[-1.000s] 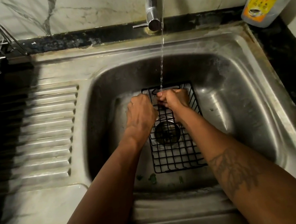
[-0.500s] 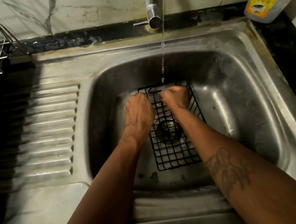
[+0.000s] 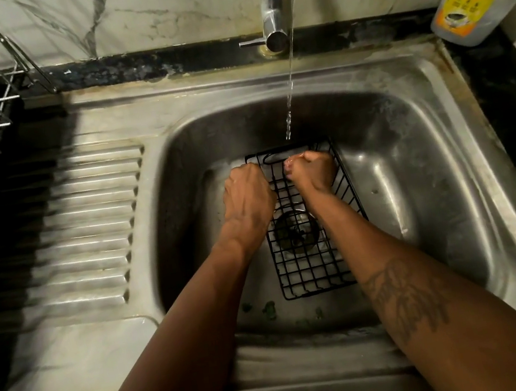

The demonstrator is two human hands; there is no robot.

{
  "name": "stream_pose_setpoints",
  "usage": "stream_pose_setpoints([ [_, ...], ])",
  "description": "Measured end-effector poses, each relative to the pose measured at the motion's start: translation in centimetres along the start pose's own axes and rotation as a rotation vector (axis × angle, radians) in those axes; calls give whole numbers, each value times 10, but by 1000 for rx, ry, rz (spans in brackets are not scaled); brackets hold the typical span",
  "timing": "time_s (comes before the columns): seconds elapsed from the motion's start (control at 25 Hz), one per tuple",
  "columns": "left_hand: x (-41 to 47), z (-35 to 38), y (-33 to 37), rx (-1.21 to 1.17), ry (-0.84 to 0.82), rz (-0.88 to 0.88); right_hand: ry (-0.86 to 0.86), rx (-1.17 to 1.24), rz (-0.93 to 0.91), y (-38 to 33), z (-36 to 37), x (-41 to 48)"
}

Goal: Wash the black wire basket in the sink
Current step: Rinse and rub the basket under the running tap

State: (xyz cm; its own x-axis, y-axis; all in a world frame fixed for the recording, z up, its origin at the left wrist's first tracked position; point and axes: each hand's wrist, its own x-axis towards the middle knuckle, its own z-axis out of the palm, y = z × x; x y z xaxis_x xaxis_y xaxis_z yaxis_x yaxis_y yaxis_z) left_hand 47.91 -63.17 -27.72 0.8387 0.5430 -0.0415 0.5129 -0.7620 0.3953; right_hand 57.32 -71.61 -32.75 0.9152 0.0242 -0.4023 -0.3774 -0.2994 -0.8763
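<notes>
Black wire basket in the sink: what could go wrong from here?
The thin water stream hits the black wire basket only at its far end, so the near end may stay unrinsed. Green scraps on the sink floor could catch in its wires. The left hand and right hand grip wet wire and might slip.

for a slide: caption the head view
Under a stream from the tap, the left hand and right hand grip a black wire basket in the sink.
</notes>
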Motion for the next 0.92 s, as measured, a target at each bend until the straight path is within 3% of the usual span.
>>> stream_pose_setpoints([
  [0.08, -2, -1, 3, -14, 0, 1, 44, -53, -14, 1, -5, 2],
  [0.2, -5, -3, 3, 2, -5, 40, -265, -50, -79, -8, 11, -12],
  [0.28, -2, -1, 2, -11, -2, 68, -330, 66, -160, -21, 17, -19],
  [0.4, -1, 0, 3, -12, -15, 59, -309, 175, -139, -17, 14, -23],
  [0.56, -5, -6, 7, -18, -34, 23, -269, -49, 13, -2, 6, -19],
  [0.72, -6, -6, 5, 6, -24, 1, -204, 246, -83, -20, 4, -12],
  [0.92, -8, -6, 4, -6, -10, -21, -110, 32, 56, 0, -3, -7],
])
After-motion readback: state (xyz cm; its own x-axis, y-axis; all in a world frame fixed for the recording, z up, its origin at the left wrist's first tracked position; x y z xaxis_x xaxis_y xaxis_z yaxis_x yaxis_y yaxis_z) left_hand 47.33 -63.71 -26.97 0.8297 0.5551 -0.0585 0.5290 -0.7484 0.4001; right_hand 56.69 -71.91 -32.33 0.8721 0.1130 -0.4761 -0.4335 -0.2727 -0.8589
